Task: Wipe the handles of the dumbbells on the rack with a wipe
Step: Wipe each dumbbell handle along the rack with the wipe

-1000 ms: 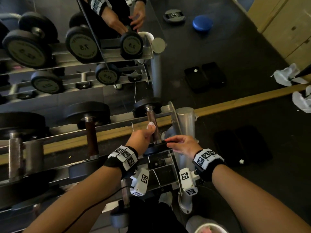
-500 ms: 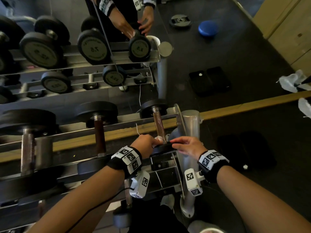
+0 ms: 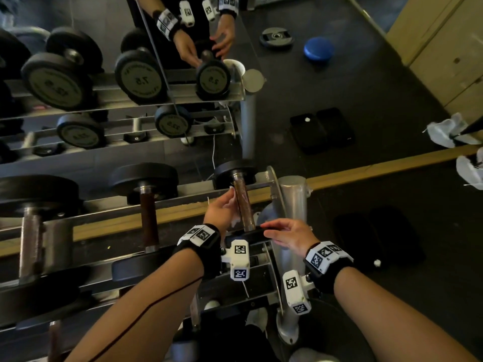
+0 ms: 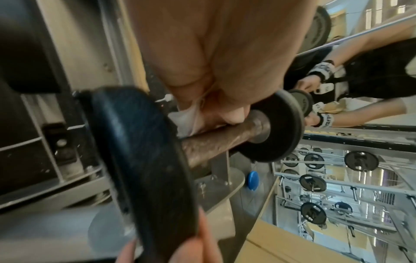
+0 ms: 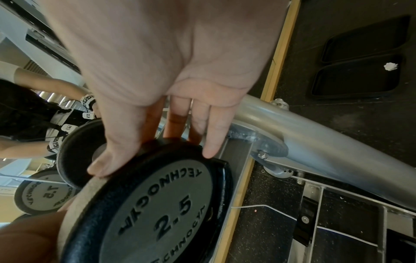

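Note:
A small 2.5 dumbbell lies at the right end of the rack's top tier, its brown handle (image 3: pixel 243 205) pointing away from me. My left hand (image 3: pixel 226 205) holds a white wipe (image 3: pixel 235 220) against the left side of that handle. In the left wrist view the wipe (image 4: pixel 186 121) is bunched under the curled fingers on the handle (image 4: pixel 220 140). My right hand (image 3: pixel 277 229) grips the rim of the near plate (image 3: pixel 244 236). In the right wrist view the thumb and fingers (image 5: pixel 209 142) hook over the plate (image 5: pixel 162 210) marked 2.5.
Two bigger dumbbells (image 3: pixel 149 218) (image 3: pixel 31 236) lie to the left on the same tier. The silver rack post (image 3: pixel 291 202) stands close to the right hand. A mirror behind the rack repeats everything. Black mats (image 3: pixel 379 231) and white rags (image 3: pixel 470 171) lie on the floor at right.
My left hand slid the wipe down to the near end of the handle, then back up towards its middle. The right hand stayed on the near plate.

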A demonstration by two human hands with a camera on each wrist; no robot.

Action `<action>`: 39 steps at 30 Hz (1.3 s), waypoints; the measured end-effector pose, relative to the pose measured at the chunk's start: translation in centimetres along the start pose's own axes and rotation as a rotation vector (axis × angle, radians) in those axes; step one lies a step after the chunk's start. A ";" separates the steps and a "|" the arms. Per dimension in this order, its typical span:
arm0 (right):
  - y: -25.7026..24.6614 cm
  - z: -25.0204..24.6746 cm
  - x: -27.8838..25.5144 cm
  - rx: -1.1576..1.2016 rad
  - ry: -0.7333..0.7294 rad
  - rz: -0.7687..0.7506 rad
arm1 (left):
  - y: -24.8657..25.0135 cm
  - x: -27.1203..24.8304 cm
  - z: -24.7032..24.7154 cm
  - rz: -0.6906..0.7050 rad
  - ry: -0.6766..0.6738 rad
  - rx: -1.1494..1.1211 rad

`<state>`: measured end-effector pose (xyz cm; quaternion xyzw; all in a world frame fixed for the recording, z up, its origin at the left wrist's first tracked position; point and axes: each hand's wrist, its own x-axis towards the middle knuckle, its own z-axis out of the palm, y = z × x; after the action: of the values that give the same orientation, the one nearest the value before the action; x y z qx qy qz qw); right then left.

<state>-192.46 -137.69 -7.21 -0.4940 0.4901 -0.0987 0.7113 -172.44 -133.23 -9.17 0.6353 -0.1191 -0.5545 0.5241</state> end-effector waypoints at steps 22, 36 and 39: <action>0.5 -0.6 0.5 0.001 -0.030 0.003 | -0.1 -1.4 -0.1 -0.071 -0.126 -0.022; 0.3 -0.4 0.5 -0.023 -0.017 0.013 | 1.2 0.8 -0.1 0.018 -0.036 0.000; 0.5 -0.6 0.6 0.013 -0.027 0.021 | -0.2 -0.4 -0.1 -0.047 -0.087 0.009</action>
<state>-192.78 -138.17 -7.96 -0.4854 0.4850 -0.0875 0.7221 -172.58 -132.77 -9.08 0.6155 -0.1295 -0.5933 0.5024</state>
